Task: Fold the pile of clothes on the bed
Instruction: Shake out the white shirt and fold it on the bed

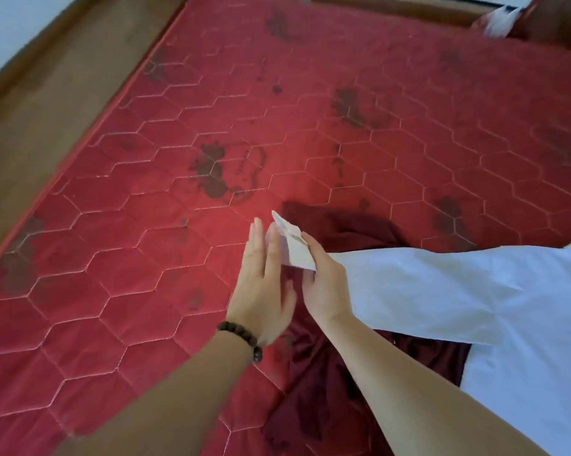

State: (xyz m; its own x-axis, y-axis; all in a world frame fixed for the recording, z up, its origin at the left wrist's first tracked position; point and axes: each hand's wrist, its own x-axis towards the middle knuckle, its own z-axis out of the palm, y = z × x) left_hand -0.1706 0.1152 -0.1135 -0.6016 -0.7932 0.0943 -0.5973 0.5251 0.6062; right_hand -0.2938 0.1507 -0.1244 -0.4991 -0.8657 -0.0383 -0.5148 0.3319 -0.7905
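A red quilted mattress [211, 133] fills most of the room before me, stitched in hexagons and marked with dark blotches, and a brown wooden bed frame [47, 103] runs along its left and far edges. On the right side of the mattress lies a white garment [458, 291], spread wide, with one long part of it reaching leftward toward the person's hands. Under and beside it sits a dark maroon garment [330, 406], rumpled, showing both above and below the white cloth. At the far right corner a bit of white and dark cloth [504, 19] is too blurred to make out. The right hand [323, 284] pinches the end of the white garment's long part between thumb and fingers, lifting the corner clear of the mattress. The left hand [264, 287] is flat beside it, fingers straight and close together, touching the raised corner. A dark beaded bracelet [241, 337] circles the left wrist.
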